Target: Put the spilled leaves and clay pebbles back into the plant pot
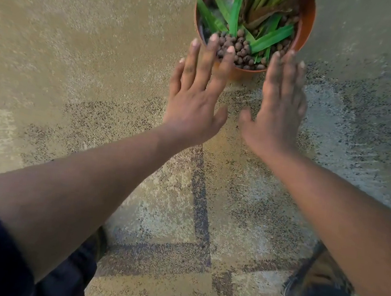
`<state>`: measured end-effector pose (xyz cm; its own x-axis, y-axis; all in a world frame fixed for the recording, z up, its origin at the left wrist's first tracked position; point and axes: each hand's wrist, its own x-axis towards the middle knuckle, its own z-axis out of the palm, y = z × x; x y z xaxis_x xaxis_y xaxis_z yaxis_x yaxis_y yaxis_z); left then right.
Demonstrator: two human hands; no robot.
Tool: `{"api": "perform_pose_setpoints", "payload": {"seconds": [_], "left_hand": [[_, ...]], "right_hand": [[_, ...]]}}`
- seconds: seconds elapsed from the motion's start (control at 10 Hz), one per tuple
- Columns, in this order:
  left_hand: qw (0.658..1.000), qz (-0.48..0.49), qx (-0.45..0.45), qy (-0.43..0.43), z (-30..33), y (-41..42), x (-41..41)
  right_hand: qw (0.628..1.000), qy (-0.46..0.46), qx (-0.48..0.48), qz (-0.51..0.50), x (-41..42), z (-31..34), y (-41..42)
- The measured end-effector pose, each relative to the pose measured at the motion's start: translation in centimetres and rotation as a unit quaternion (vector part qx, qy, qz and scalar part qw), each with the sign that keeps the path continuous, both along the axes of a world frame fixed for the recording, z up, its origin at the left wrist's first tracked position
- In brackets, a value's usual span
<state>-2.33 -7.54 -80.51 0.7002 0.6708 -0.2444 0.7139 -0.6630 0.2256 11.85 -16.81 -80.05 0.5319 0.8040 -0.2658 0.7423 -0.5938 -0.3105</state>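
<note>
Both hands [196, 98] [279, 109] flat — fingers straight.

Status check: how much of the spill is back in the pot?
Looks nearly done: clay pebbles and green leaves lie inside the orange plant pot, and no loose pieces show on the carpet. Nothing in hand: left hand and right hand are flat and open by the rim.

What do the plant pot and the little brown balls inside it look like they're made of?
Plant pot: probably plastic, from its thin, smooth, evenly orange-brown wall, though glazed terracotta can't be ruled out. Brown balls: look like fired clay pebbles, rounded, matte and pitted.
</note>
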Motion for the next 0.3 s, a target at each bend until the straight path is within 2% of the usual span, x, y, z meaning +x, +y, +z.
{"api": "perform_pose_setpoints", "payload": {"seconds": [0.2,0.3], "left_hand": [[0.996,-0.041,-0.05,0.065,2.8,1.1,0.2],[0.992,-0.043,-0.081,0.085,5.4,0.9,0.5]], "right_hand": [[0.991,0.027,-0.115,0.056,0.6,2.7,0.6],[0.99,0.043,-0.127,0.051,0.4,5.4,1.0]]}}
